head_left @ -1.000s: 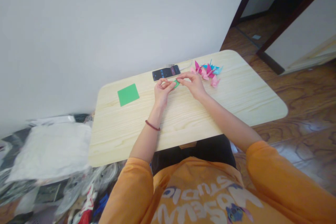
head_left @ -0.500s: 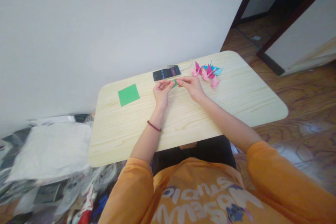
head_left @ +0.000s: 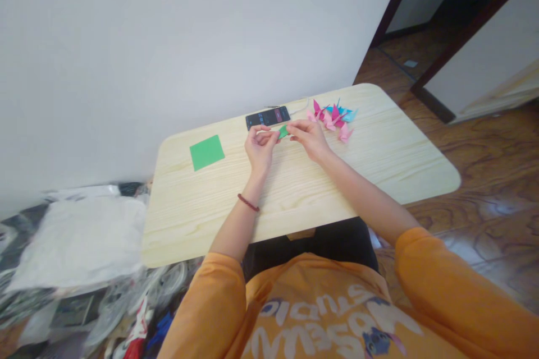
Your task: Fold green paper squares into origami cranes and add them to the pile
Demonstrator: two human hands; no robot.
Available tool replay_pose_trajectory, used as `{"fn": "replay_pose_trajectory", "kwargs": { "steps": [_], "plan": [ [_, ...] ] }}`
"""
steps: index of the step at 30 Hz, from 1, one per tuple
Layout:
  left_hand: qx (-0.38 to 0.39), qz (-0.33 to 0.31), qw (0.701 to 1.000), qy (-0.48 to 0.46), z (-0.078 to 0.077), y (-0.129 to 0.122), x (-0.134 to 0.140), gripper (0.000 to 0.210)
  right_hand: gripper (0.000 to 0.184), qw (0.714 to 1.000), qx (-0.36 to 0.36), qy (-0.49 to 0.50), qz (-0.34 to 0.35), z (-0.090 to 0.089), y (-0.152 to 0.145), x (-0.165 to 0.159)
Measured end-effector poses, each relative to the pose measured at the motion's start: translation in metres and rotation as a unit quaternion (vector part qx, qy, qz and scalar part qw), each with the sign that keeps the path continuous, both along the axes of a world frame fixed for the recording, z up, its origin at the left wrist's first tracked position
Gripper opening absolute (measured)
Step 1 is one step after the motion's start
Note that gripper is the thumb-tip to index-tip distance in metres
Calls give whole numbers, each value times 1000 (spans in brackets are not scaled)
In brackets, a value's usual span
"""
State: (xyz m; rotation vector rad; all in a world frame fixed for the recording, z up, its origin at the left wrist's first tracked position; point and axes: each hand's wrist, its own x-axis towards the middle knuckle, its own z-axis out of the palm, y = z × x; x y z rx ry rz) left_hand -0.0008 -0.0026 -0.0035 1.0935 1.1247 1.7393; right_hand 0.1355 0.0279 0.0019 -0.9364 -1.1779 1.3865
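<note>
A small folded piece of green paper [head_left: 283, 132] is held between my two hands over the middle of the table. My left hand [head_left: 260, 146] pinches its left end between thumb and fingers. At the other end, my right hand [head_left: 309, 137] grips it with the fingertips. The exact folds are too small to make out. To the left lies a flat green paper square [head_left: 206, 152]. Folded paper cranes in pink [head_left: 345, 133], magenta [head_left: 337, 116] and blue [head_left: 347, 113] stand grouped just right of my right hand.
Behind my hands, a phone [head_left: 268, 116] with a lit screen lies at the table's [head_left: 202, 213] back edge, a white cable [head_left: 301, 107] running from it. The wall rises directly behind. Plastic bags and a white package [head_left: 84, 241] are heaped left of the table.
More of the folded green paper shows between my fingertips now, as my right fingers have shifted slightly up. The paper square and cranes have stayed put.
</note>
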Motion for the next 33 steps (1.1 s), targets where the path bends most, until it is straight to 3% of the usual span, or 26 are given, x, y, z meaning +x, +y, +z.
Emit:
{"fn": "replay_pose_trajectory", "kwargs": {
  "steps": [3,12,17,30,33],
  "plan": [
    [10,12,1000,23,0,0,-1,36,34,1000,13,-1,6,1,1,1],
    [0,-32,996,77,2,-2,1,26,20,990,115,-83,-13,9,1,8],
    [6,-22,997,69,1,-2,1,24,32,990,98,-84,-61,8,1,6],
    [-5,-14,999,38,1,-6,7,19,20,988,71,-52,-127,10,-11,-3],
    [-9,-11,999,38,0,-6,7,20,20,989,74,-58,-114,10,-10,-2]
  ]
}}
